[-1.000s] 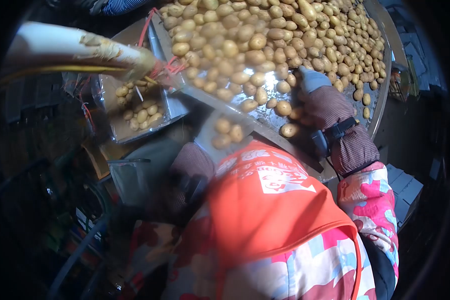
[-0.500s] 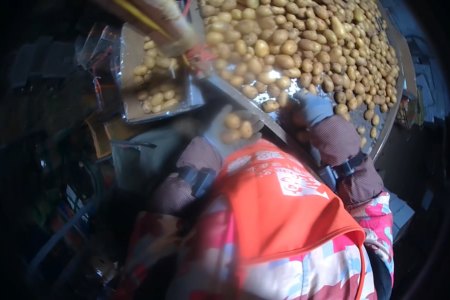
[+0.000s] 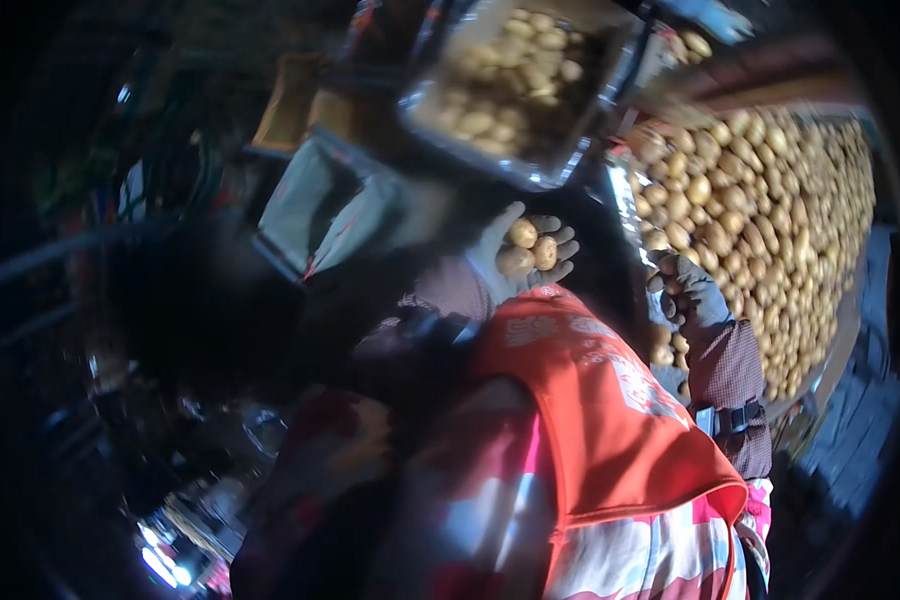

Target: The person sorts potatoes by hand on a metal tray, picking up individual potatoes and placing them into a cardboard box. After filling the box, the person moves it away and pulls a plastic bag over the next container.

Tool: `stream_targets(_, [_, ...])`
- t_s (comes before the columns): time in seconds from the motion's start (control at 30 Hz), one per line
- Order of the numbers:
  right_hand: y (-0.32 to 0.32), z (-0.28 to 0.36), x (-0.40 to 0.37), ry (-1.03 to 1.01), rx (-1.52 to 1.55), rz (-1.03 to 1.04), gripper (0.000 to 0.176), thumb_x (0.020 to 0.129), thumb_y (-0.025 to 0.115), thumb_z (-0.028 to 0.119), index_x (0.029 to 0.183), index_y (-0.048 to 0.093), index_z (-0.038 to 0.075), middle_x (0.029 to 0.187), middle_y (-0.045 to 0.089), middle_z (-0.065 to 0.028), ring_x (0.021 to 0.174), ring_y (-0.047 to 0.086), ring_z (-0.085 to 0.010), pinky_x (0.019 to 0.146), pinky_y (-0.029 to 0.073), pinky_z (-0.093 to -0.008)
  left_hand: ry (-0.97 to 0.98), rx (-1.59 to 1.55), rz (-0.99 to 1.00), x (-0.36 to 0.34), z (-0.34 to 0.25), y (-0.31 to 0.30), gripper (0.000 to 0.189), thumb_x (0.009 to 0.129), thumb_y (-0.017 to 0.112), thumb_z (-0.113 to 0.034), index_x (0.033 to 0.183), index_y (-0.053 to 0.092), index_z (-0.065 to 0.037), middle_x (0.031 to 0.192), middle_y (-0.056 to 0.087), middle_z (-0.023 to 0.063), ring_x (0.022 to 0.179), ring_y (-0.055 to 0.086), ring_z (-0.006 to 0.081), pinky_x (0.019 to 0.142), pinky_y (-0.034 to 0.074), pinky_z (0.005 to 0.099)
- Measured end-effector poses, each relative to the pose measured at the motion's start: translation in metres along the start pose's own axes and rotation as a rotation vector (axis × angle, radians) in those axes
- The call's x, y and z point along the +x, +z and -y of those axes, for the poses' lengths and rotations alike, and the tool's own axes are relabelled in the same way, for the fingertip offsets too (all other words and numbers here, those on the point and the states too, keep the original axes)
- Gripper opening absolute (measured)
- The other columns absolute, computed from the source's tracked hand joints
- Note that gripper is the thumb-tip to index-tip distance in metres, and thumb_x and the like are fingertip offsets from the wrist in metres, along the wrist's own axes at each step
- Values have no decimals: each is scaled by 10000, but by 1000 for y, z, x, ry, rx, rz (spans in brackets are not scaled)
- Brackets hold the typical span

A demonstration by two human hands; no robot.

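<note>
My left hand [image 3: 525, 255], in a grey glove, is palm up with its fingers loosely cupped around three potatoes [image 3: 544, 252]. It is in front of my orange apron [image 3: 590, 390], below the plastic-lined box [image 3: 537, 180] that has potatoes in it. At the near edge of a wide spread of potatoes [image 3: 740, 215], my right hand [image 3: 698, 290] wears a dark grey glove with its fingers curled in. Whatever lies inside those fingers, if anything, is too dark to make out.
Left of my left hand stands an open grey-green bag [image 3: 305, 205], with an orange-brown carton [image 3: 285, 105] behind it. A blue-gloved hand [image 3: 722, 18] of another person shows at the top right. The lower left is dark and blurred.
The view has swung left, bringing the lined box nearer the middle. My right hand has drawn back from among the potatoes to their near edge. My left hand still holds its potatoes.
</note>
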State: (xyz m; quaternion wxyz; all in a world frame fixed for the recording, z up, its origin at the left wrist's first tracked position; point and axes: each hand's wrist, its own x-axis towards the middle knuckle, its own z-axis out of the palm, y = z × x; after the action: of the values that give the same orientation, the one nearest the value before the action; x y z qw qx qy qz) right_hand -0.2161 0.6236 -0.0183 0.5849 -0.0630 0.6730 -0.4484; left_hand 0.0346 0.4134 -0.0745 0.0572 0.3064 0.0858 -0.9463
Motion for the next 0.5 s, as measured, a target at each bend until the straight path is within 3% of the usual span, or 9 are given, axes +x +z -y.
stream_targets(0.1, [76, 52, 14, 1, 141, 314, 330, 896, 607, 126, 1196, 595, -12, 908, 698, -123, 488, 534, -105, 374, 357, -230, 127, -11, -62, -32, -13, -8, 465, 967, 611, -472, 1145, 650, -44, 1247, 635, 189, 1194, 582, 395, 1050, 464, 580])
stream_targets(0.13, [98, 61, 28, 42, 191, 537, 347, 888, 622, 117, 1208, 587, -10, 967, 698, -144, 518, 552, -108, 392, 376, -229, 126, -60, -64, -31, -20, -37, 410, 974, 604, -426, 1160, 636, -62, 1132, 640, 155, 1103, 606, 358, 1020, 495, 552])
stream_targets(0.17, [122, 75, 43, 89, 241, 758, 366, 879, 638, 109, 1220, 578, -8, 1027, 698, -165, 547, 569, -110, 410, 394, -227, 159, -80, -62, -38, -25, -46, 407, 973, 605, -422, 1159, 636, -61, 1133, 641, 154, 1104, 607, 356, 1017, 498, 550])
stream_targets(0.23, [184, 110, 60, 354, 255, 1080, 341, 939, 619, 171, 1233, 575, 2, 1095, 688, -187, 597, 554, -95, 471, 419, -215, 240, -118, -63, -56, -34, -57, 400, 970, 606, -412, 1156, 635, -59, 1134, 643, 150, 1107, 609, 351, 1009, 505, 547])
stream_targets(0.27, [228, 130, 48, 224, 2, 999, 302, 995, 568, 238, 1172, 611, -3, 1056, 701, -176, 578, 499, -82, 480, 408, -216, 274, -136, -62, -63, -36, -59, 397, 969, 607, -408, 1155, 635, -58, 1135, 644, 148, 1108, 610, 349, 1006, 508, 545])
stream_targets(0.37, [333, 128, 59, 304, 65, 799, 429, 989, 630, 299, 1316, 565, 29, 1204, 675, -111, 956, 694, -255, 756, 590, -353, 368, -176, -63, -84, -46, -64, 388, 965, 609, -394, 1151, 633, -55, 1137, 647, 142, 1113, 613, 342, 994, 517, 541])
stream_targets(0.4, [361, 135, 63, 314, 26, 749, 439, 993, 623, 317, 1319, 565, 28, 1238, 662, -107, 1043, 690, -290, 844, 603, -381, 387, -194, -63, -89, -51, -67, 385, 964, 609, -390, 1149, 633, -54, 1137, 648, 140, 1114, 614, 340, 991, 520, 539])
stream_targets(0.5, [361, 136, 77, 85, -127, 717, 401, 970, 631, 302, 1274, 588, 43, 1182, 661, -109, 1012, 676, -297, 839, 582, -392, 446, -223, -72, -102, -67, -73, 375, 960, 611, -376, 1145, 631, -51, 1139, 651, 134, 1118, 617, 333, 980, 530, 534])
